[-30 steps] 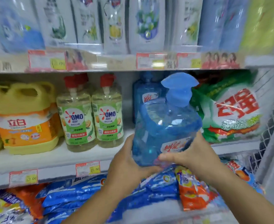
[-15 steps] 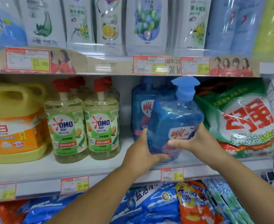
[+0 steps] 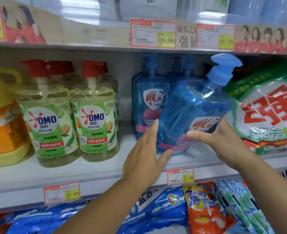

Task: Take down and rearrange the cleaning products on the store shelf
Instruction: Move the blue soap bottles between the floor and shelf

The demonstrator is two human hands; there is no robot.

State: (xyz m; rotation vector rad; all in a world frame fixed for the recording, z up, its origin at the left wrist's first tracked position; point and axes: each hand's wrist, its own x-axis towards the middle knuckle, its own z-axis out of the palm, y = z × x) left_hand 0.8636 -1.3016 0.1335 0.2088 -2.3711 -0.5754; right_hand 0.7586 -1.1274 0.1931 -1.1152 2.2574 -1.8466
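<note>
Both hands reach up to the middle shelf (image 3: 97,173). The left hand (image 3: 142,157) lies flat against the left side of the blue bottle (image 3: 190,105), with its fingers straight and its thumb at the bottom edge. The right hand (image 3: 224,141) holds the bottle from the right. Its thumb is stretched across the front label and its fingers are hidden behind. Between the hands the bottle is tilted to the right, and its pump head (image 3: 224,65) is just beside the green and white bag (image 3: 266,115). Behind the left hand stand other blue bottles (image 3: 147,102). Half a second before, the bottle was nearly upright and the left thumb was curled under it.
</note>
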